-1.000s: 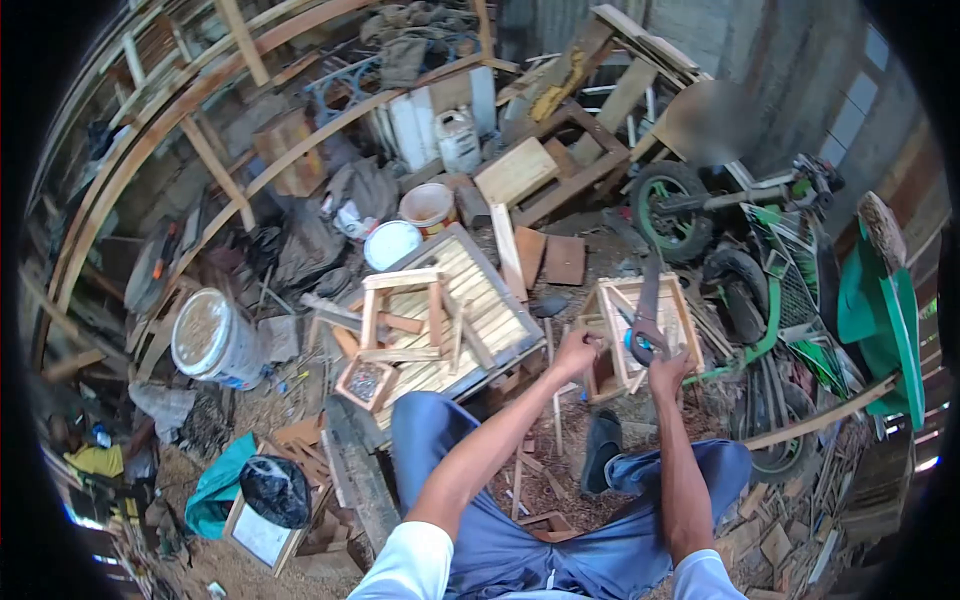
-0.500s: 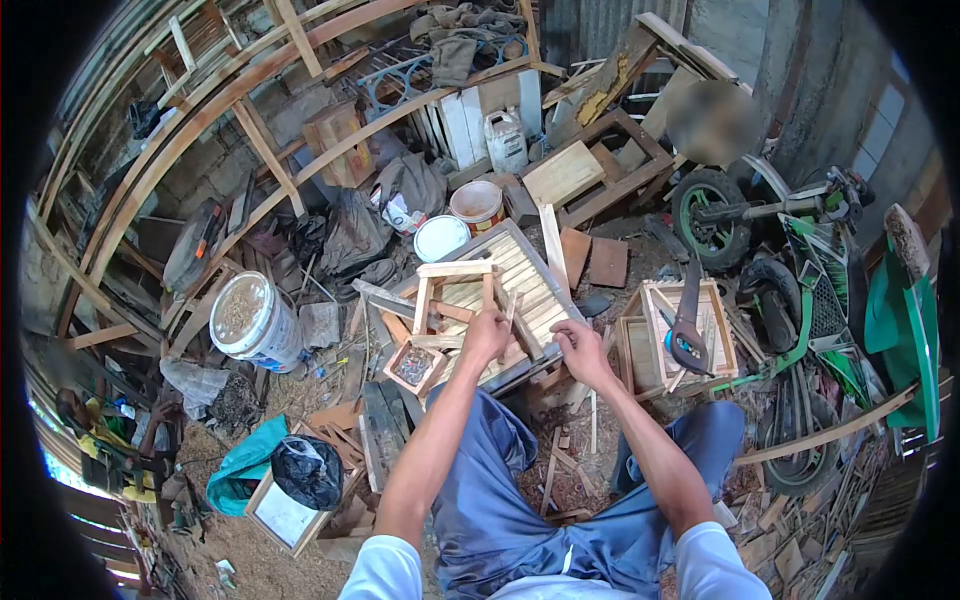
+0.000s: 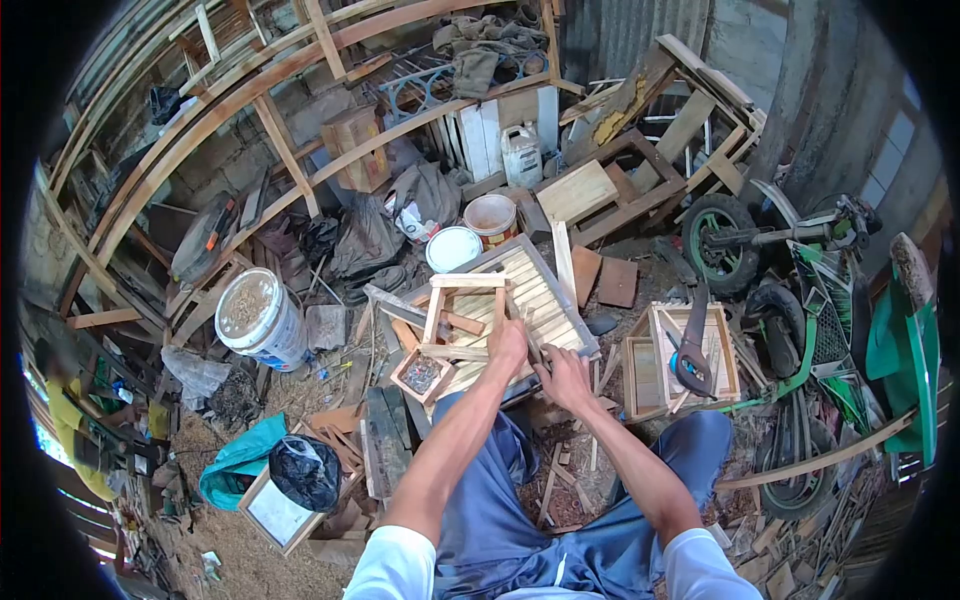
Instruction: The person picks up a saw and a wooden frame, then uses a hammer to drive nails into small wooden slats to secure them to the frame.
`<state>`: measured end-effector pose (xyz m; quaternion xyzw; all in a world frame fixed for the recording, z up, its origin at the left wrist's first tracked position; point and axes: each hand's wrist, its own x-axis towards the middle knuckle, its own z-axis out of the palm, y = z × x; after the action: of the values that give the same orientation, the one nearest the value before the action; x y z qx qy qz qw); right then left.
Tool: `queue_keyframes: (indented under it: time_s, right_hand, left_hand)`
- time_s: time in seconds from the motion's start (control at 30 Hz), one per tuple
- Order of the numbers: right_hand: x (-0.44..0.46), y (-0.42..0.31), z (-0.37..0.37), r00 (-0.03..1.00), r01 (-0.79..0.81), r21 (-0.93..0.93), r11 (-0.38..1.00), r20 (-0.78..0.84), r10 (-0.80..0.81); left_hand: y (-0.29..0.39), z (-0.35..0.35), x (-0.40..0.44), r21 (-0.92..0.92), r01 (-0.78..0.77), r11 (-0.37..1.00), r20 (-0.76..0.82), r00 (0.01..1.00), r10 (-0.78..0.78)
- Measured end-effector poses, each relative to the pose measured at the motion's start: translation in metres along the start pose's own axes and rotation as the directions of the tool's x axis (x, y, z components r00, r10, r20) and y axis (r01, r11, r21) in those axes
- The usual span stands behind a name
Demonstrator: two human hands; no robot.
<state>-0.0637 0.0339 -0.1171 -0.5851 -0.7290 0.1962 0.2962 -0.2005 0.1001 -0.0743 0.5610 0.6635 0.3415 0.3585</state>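
Observation:
A slatted wooden panel (image 3: 548, 300) lies before me with a small wooden frame (image 3: 433, 312) on it. My left hand (image 3: 508, 343) is closed around a thin wooden piece beside that frame. Just to its right, my right hand (image 3: 564, 377) has its fingers bent over a grey-brown strip at the panel's front edge; whether it grips the strip is unclear. A small box of nails or screws (image 3: 421, 374) sits at the panel's left corner. Farther right, a handsaw (image 3: 692, 350) rests on a wooden box (image 3: 645, 375), apart from both hands.
Left are a white bucket (image 3: 262, 320) and a black plastic bag (image 3: 306, 472). A white lid (image 3: 453, 249) and an open bucket (image 3: 490, 217) stand behind the panel. A green motorbike (image 3: 800, 345) is on the right. Wood scraps litter the floor.
Both hands have left the saw and wooden box on the right and moved left to the panel. The left hand has closed on a wooden piece; the right has come closer to it.

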Motion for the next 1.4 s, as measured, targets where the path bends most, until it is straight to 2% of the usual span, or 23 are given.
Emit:
queue_keyframes:
  time_s: [0.07, 0.13, 0.2, 0.27, 0.3, 0.4, 0.47, 0.5, 0.6, 0.63, 0.73, 0.77, 0.87, 1.0, 1.1, 1.2, 1.23, 1.33, 1.4]
  right_hand:
    - [0.0, 0.0, 0.002, 0.999, 0.016, -0.045, 0.999, -0.034, -0.018]
    - [0.0, 0.0, 0.0, 0.997, 0.034, -0.063, 0.997, -0.063, -0.038]
    - [0.002, -0.001, 0.006, 0.995, 0.013, -0.095, 0.995, -0.093, -0.022]
    - [0.005, -0.003, 0.008, 0.996, -0.028, -0.088, 0.996, -0.085, 0.021]
    - [0.008, -0.006, 0.005, 0.997, -0.057, -0.069, 0.996, -0.059, 0.053]
    - [0.01, -0.014, -0.002, 0.982, -0.182, -0.004, 0.983, 0.054, 0.182]
    - [0.018, -0.018, -0.008, 0.943, -0.311, 0.027, 0.95, 0.13, 0.305]
    - [0.022, -0.018, -0.011, 0.916, -0.351, 0.022, 0.936, 0.218, 0.338]
    - [0.027, -0.019, -0.011, 0.923, -0.332, 0.01, 0.943, 0.208, 0.323]
    - [0.028, -0.018, -0.01, 0.943, -0.292, 0.029, 0.956, 0.178, 0.282]
    - [0.037, -0.008, -0.007, 0.94, -0.309, 0.168, 0.936, 0.2, 0.275]
    - [0.04, -0.004, -0.003, 0.956, -0.269, 0.17, 0.948, 0.165, 0.242]
    - [0.036, -0.007, -0.01, 0.955, -0.289, 0.183, 0.94, 0.116, 0.271]
    - [0.029, -0.004, -0.022, 0.955, -0.296, 0.204, 0.933, 0.035, 0.295]
    - [0.029, 0.004, -0.034, 0.94, -0.311, 0.188, 0.931, -0.08, 0.331]
    - [0.031, 0.01, -0.05, 0.92, -0.219, 0.362, 0.906, -0.232, 0.315]
    - [0.028, 0.009, -0.058, 0.901, -0.226, 0.387, 0.894, -0.266, 0.342]
    - [0.02, 0.0, -0.087, 0.888, -0.108, 0.52, 0.847, -0.332, 0.317]
    - [0.019, 0.009, -0.096, 0.893, -0.078, 0.448, 0.891, -0.367, 0.262]
  left_hand:
    - [-0.041, 0.019, 0.024, 0.205, -0.166, 0.965, -0.072, 0.98, 0.184]
    - [-0.059, 0.029, 0.034, 0.382, -0.305, 0.872, -0.133, 0.916, 0.378]
    - [-0.051, 0.025, 0.035, 0.377, -0.304, 0.875, -0.111, 0.923, 0.368]
    - [0.005, -0.013, 0.004, 0.223, -0.143, 0.964, 0.006, 0.989, 0.145]
    - [0.006, -0.019, 0.001, 0.05, -0.186, 0.981, -0.099, 0.977, 0.19]
    - [-0.017, -0.047, 0.005, 0.246, -0.138, 0.959, -0.088, 0.982, 0.164]
    - [-0.026, -0.062, 0.007, 0.34, -0.096, 0.936, 0.002, 0.995, 0.101]
    - [-0.03, -0.064, 0.007, 0.389, -0.081, 0.918, 0.046, 0.997, 0.069]
    - [-0.048, -0.061, 0.009, 0.433, -0.089, 0.897, 0.098, 0.994, 0.052]
    - [-0.045, -0.063, 0.005, 0.483, -0.072, 0.873, 0.155, 0.988, -0.004]
    - [-0.057, -0.066, 0.002, 0.622, -0.229, 0.749, 0.252, 0.964, 0.085]
    - [-0.063, -0.065, 0.003, 0.647, -0.271, 0.713, 0.237, 0.96, 0.15]
    - [-0.055, -0.07, -0.003, 0.615, -0.248, 0.748, 0.181, 0.968, 0.172]
    - [-0.031, -0.061, -0.008, 0.677, -0.317, 0.664, 0.124, 0.939, 0.321]
    - [-0.017, -0.051, -0.013, 0.675, -0.362, 0.642, 0.141, 0.918, 0.37]
    - [-0.009, -0.042, -0.02, 0.629, -0.414, 0.658, 0.196, 0.904, 0.381]
    - [-0.01, -0.037, -0.022, 0.621, -0.436, 0.651, 0.217, 0.894, 0.392]
    - [0.004, -0.023, -0.035, 0.61, -0.484, 0.627, 0.289, 0.873, 0.393]
    - [0.026, -0.021, -0.055, 0.626, -0.485, 0.611, 0.34, 0.874, 0.346]
